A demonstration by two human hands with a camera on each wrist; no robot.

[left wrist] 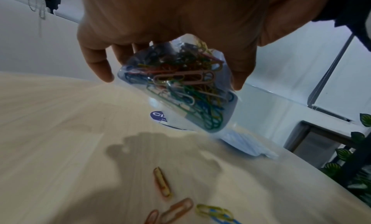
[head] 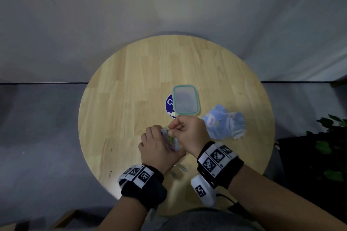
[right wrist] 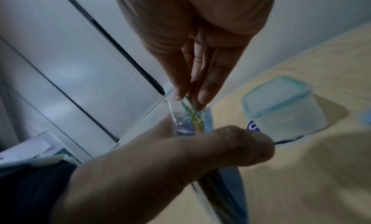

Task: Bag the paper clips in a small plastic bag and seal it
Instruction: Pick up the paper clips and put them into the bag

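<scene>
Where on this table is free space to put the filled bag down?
The far half of the table, beyond the container, and its left side are bare. Loose paper clips crowd the near edge; the blue cloth takes the right.

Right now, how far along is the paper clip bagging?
Mostly done: the small plastic bag in the left hand is already packed with clips. In hand: the right hand feeds a green clip into its mouth. Left: loose clips on the table, then sealing.

Dim light, soft shadows, blurred wrist views (wide-angle bending at edges)
</scene>
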